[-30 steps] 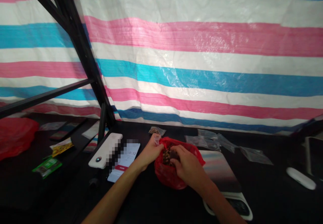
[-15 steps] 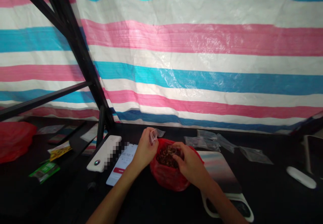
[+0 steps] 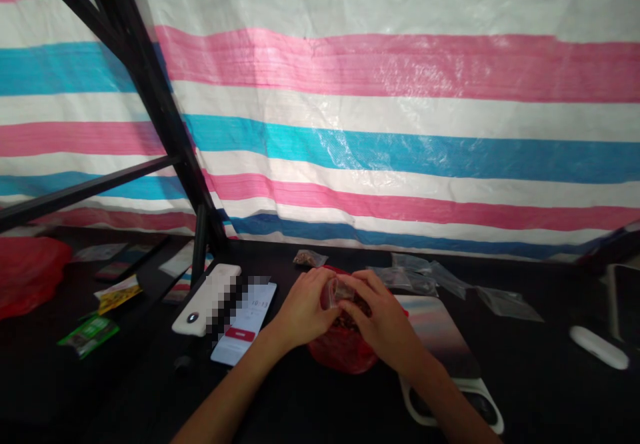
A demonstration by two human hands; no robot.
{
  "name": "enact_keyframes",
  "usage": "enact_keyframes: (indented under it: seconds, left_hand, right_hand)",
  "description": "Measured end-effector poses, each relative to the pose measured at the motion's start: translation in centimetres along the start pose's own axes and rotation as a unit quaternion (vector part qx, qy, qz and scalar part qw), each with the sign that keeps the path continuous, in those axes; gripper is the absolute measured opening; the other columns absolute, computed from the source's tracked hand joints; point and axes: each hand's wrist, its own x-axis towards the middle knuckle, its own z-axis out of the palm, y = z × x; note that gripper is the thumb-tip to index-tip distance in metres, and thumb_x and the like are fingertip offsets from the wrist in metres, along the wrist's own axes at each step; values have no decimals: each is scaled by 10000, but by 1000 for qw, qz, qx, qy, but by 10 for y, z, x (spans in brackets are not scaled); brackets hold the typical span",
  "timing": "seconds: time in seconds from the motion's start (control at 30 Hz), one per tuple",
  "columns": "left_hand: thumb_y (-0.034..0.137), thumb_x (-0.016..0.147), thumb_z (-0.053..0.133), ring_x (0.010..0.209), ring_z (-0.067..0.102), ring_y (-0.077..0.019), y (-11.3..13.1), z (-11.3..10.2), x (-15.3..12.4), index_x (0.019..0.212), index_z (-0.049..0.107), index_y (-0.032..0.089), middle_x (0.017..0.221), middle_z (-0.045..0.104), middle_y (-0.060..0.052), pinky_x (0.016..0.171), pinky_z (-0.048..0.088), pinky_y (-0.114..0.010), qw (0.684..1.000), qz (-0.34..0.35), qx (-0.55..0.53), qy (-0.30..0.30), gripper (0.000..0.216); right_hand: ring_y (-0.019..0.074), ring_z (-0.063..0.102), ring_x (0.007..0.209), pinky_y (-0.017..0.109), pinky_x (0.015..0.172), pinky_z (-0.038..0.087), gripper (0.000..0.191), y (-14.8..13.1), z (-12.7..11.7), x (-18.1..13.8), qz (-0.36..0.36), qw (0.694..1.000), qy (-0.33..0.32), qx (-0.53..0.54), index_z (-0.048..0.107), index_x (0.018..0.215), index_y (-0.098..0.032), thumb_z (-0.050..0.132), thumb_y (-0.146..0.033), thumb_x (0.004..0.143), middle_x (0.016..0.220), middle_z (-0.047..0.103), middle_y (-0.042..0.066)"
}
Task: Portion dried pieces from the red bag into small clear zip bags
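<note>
A small clear plastic bag [image 3: 336,291] is held in my left hand [image 3: 307,307], its fingers closed round the bag's side above a red plastic bag [image 3: 343,351]. Dark brown dried bits show inside the red bag. My right hand [image 3: 383,317] is at the clear bag's mouth, thumb and fingers bent together; what they pinch is hidden. Just behind my left hand lies a small clear bag with brown bits in it [image 3: 310,257]. A kitchen scale [image 3: 440,337] with a shiny top stands beside my right forearm.
Several flat clear bags [image 3: 415,277] lie behind the scale. Left of my hands are a phone [image 3: 245,324] with a timer and a white device [image 3: 205,304]. Farther left are green [image 3: 93,334] and yellow [image 3: 119,295] packets. A white oblong object [image 3: 599,347] lies right.
My right hand has come up out of the red bag to the clear bag. My left hand has moved right, bringing the clear bag over the red one.
</note>
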Motion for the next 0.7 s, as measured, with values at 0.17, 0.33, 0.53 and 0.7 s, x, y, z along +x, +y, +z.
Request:
enact_keyframes:
  seconds: [0.17,0.33,0.53,0.7]
  left_hand:
    - [107,803,601,1036,610,-275,-1,1,0,1070,619,202,1074,698,-70,907,414,-405,1000,17,21,-1,285]
    - [159,857,622,1062,622,-272,-3,2,1,1090,639,205,1126,707,-76,943,432,-396,999,12,-42,8,238]
    - [254,900,649,1050,619,-262,-4,7,2,1094,632,204,1110,697,-80,944,444,-379,996,28,-84,-3,201]
    - [237,906,627,1082,592,-270,-5,10,-1,1152,591,208,1152,666,-92,983,438,-414,999,32,-37,1,250]
  right_hand:
    - [196,638,984,340,902,541,234,0,4,-1,-1,1000,15,19,615,1096,-249,615,-148,885,1093,627,44]
    - [192,633,1115,344,985,522,299,2,1,-1,-79,997,20,-3,632,1162,-270,501,-117,940,1194,639,57]
    - [210,653,1059,368,948,525,275,2,-3,-1,-96,994,4,-59,660,1152,-260,487,-153,967,1144,697,65]
    - [221,664,959,382,903,536,213,3,-2,-1,-23,997,6,-73,651,1148,-243,562,-228,955,1043,707,59]
